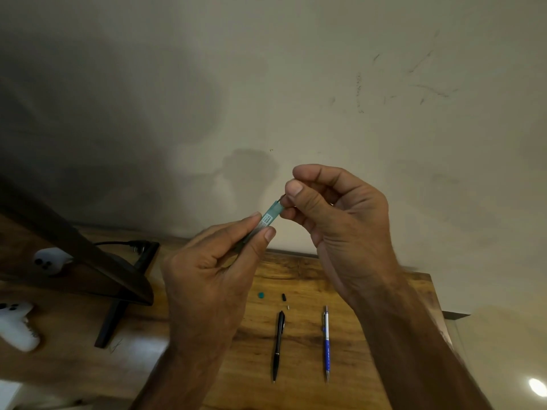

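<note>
Table [296,272] is lying below as the left hand [207,279] and right hand [340,220] are working in mid-air, left fingers [268,234] gripping a teal tube [268,218] tilted upward, probably to refill the blue pencil [326,344] waiting by the loose cap [260,295], right fingers [296,189] pinching a thin lead [282,198] at the tube's mouth.

The tube [270,216] pinched in the left hand [213,270] is showing as smooth, translucent teal plastic, with a white paper label on its side. Below both hands the table [355,365] is gleaming as varnished wood with a strong grain. Under the right hand [334,220] the pencil [326,344] is looking like bright metal above and blue plastic lower down. The pen [277,347], nearer the left hand, is shining as glossy black plastic. Behind the hands the wall [355,84] is appearing matt and scuffed.
</note>
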